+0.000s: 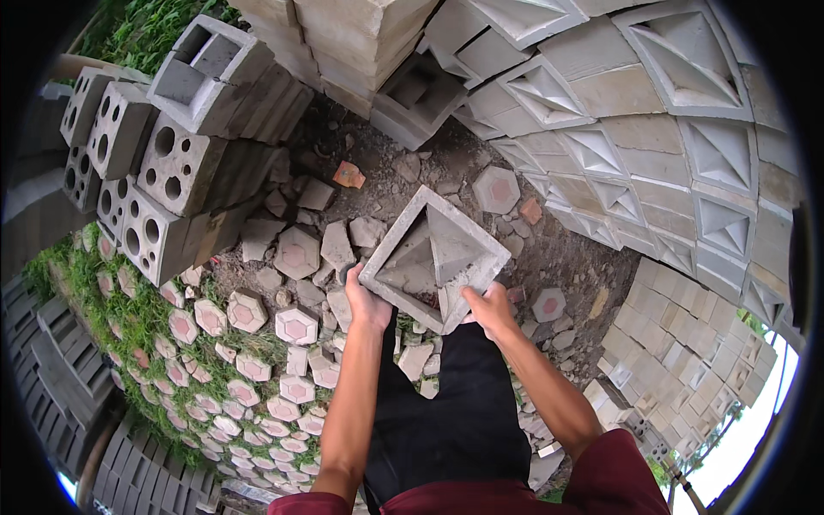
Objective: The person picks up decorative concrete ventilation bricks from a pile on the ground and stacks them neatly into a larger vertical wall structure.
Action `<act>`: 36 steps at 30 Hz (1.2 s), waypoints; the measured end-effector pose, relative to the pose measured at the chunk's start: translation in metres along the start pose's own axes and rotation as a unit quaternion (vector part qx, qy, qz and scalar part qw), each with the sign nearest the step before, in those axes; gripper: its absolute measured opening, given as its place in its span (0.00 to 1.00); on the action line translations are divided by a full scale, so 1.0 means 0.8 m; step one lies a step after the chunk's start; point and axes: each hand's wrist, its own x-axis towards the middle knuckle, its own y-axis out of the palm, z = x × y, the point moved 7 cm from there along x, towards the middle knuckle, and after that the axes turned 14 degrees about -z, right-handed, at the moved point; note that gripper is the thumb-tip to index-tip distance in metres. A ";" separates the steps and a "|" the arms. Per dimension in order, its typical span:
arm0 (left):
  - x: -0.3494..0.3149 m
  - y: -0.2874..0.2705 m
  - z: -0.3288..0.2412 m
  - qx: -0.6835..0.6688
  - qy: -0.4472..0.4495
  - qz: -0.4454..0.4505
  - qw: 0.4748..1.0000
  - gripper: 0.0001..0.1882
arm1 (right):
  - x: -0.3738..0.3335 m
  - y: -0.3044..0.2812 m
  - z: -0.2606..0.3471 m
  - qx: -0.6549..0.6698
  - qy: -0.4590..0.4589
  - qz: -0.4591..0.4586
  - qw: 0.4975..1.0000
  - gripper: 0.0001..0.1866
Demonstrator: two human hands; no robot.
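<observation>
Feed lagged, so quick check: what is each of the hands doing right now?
Left hand: closed on the near-left edge of the square concrete block.
Right hand: closed on its near-right edge.

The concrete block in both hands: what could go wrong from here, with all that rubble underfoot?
1. The concrete block is held only at its near corners by the left hand and right hand; it looks heavy and could slip toward the legs.
2. The ground is strewn with loose hexagonal pavers and broken pieces, so footing may be unsteady.
3. The stacked blocks stand close on the right; a swing could knock them.
</observation>
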 end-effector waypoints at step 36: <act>0.318 0.420 -0.107 -0.102 0.114 0.003 0.988 0.35 | 0.488 0.160 0.267 0.039 -0.015 0.096 0.994 0.17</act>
